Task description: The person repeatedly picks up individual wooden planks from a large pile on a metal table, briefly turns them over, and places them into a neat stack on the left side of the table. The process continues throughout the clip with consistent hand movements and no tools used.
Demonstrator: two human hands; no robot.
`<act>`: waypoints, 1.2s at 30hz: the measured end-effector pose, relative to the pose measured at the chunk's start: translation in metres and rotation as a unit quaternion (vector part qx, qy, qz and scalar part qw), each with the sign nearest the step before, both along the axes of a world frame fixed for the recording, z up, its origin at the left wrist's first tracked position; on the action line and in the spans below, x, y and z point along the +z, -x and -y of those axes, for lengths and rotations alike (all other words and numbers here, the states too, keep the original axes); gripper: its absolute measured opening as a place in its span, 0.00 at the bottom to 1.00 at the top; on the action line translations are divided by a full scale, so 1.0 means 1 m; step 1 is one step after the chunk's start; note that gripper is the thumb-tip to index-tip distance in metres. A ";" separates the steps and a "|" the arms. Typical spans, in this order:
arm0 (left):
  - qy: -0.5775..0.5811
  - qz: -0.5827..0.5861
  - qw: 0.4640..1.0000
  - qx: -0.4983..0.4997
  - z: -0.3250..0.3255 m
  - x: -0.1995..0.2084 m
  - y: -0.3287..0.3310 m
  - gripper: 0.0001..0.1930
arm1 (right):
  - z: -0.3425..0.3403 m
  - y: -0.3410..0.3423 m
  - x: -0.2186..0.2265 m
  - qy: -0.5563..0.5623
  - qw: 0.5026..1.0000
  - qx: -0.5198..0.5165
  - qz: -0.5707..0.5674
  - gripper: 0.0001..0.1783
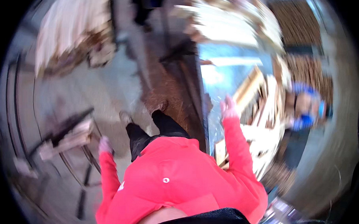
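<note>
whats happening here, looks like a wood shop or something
The view is blurred, so details are limited. A person in a red long-sleeved top and dark trousers stands on a grey floor beside a long workbench. The left hand hangs near a metal rack of wood pieces; the right hand is raised over the bench, near stacked wooden frames. Neither hand visibly holds anything. Another person in blue is at the far side of the bench.

I am seeing the whole view smearing with motion blur, nothing holding focus. Daylight is glaring off the pale blue worktop (224, 80) at upper centre, washing it out. Edges are bending and darkening into a black fisheye rim.
</note>
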State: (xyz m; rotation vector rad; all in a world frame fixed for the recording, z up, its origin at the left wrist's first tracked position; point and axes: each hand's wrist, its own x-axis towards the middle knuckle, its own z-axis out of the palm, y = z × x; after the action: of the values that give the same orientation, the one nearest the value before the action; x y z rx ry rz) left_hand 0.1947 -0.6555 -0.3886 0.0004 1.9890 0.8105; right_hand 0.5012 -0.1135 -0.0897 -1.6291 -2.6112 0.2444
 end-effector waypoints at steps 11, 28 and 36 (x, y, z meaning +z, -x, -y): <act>-0.310 -0.064 0.902 -0.295 -0.428 0.294 -0.159 0.26 | -0.119 -0.129 -0.054 0.168 0.880 -0.439 -0.077 0.65; -0.254 0.204 0.822 -0.467 -0.604 0.342 -0.252 0.56 | -0.131 -0.059 0.022 0.256 0.522 -0.261 -0.770 0.38; -0.509 0.124 0.851 -0.042 -0.520 0.357 -0.079 0.36 | -0.132 -0.082 -0.054 0.041 0.936 -0.350 -0.010 0.52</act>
State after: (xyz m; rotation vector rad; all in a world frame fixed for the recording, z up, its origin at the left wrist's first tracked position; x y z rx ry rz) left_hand 0.2736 -0.1352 -0.0316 0.5656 1.1128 1.6215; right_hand 0.5830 0.0184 -0.1436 -2.4206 -1.8492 0.3208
